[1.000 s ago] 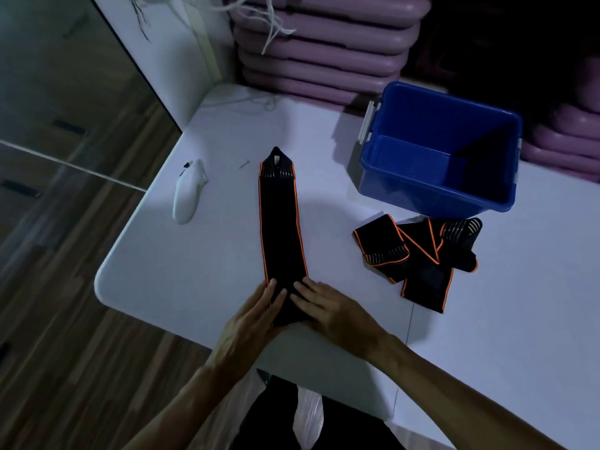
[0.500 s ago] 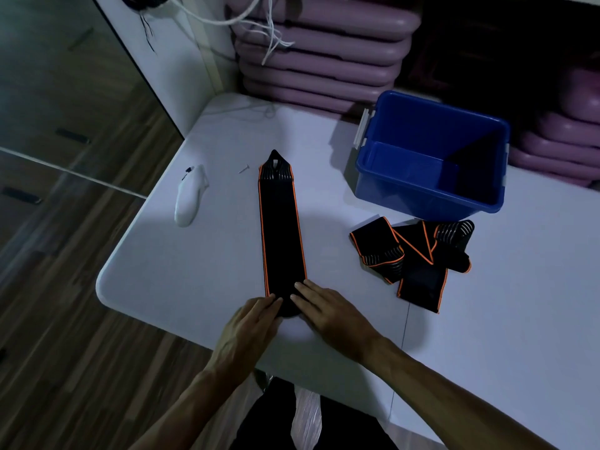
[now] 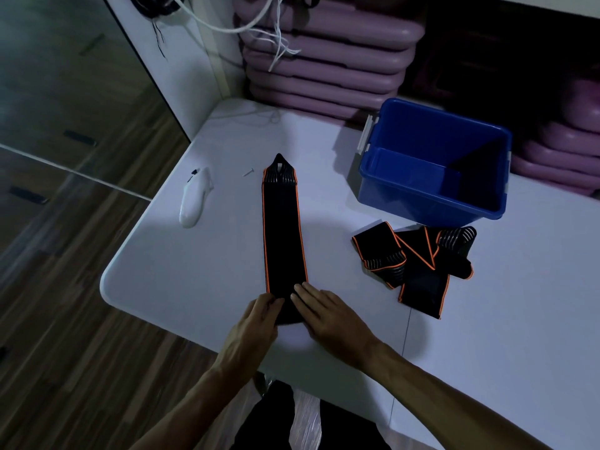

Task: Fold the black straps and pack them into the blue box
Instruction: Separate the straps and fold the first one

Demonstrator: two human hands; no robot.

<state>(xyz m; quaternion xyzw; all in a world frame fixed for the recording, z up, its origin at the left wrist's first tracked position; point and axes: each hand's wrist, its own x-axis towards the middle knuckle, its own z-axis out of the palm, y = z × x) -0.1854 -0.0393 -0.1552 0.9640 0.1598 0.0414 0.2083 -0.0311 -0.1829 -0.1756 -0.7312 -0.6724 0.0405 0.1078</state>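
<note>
Head cam, both hands at 6 o'clock on the flat strap (image 3: 281,235), left hand (image 3: 258,323) curled pinching its end, right hand (image 3: 328,315) flat-fingered pressing, blue box (image 3: 431,203) at 2 o'clock

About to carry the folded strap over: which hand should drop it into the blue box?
Right, probably. The right hand lies on the blue plastic box's side of the flat black orange-edged strap; the left hand would cross over.

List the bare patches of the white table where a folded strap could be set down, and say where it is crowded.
Bare: between the white gadget and the long strap; between that strap and the strap pile; the table right of the pile. Crowded: between the pile and the blue box, and around both hands at the strap's near end.
</note>
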